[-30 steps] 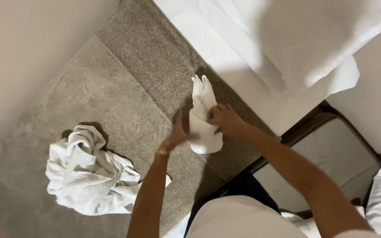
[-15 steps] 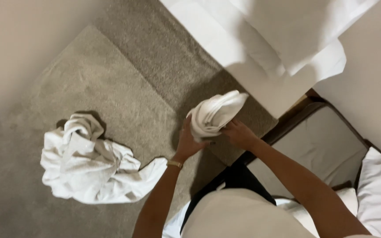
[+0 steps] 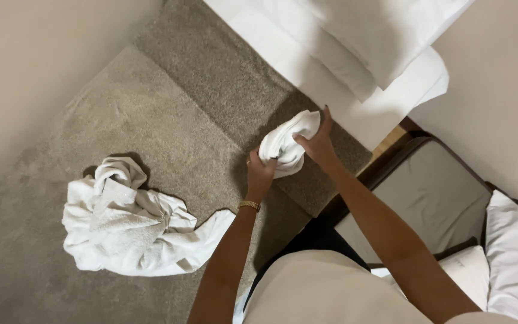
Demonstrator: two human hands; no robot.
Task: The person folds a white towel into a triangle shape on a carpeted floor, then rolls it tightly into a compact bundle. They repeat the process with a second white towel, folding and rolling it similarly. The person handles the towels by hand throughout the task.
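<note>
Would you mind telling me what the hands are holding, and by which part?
Both hands hold a bunched white towel: the left hand grips its lower end, the right hand its upper side.

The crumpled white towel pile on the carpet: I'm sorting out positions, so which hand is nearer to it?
Left. The left hand grips the small white cloth on the side facing the towel pile; the right hand holds the cloth's far side.

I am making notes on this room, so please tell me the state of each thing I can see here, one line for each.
Small white towel: bunched, held in the air by both hands.
Left hand: closed on the towel's lower end.
Right hand: closed on the towel's upper end.
Pile of white towels: crumpled, lying on the carpet.
Bed: covered with white sheets.
Pillow: lying beside the grey seat.
</note>
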